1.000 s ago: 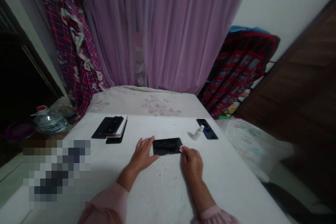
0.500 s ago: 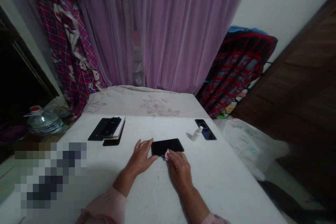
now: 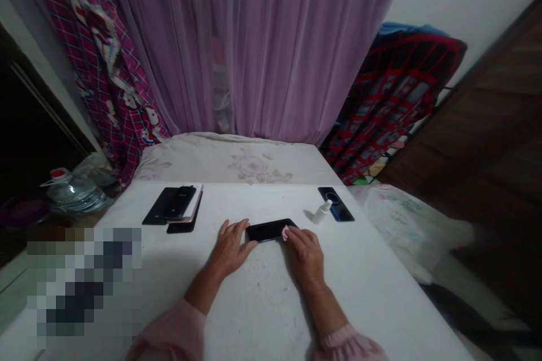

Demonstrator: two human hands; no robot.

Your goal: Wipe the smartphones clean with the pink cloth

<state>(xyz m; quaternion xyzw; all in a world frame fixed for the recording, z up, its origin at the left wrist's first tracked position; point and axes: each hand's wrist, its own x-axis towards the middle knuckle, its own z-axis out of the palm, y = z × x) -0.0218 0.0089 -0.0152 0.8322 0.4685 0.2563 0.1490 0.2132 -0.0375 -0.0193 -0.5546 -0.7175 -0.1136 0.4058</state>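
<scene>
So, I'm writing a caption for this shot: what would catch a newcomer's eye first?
Probably the purple curtain across the back, filling much of the view. Then the black phone on the white table, between the left hand and the right hand, whose fingers pinch a pink scrap. Farther right, a white bottle sits beside a blue phone.

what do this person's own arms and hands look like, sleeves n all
The left hand and right hand are bare, with no gloves and no watch or bracelet visible. The left sleeve and right sleeve are plain, loose and dusty pink, ending partway up the forearms. The right one has a gathered, ruffled cuff; fine fabric detail is too blurred to tell.
</scene>
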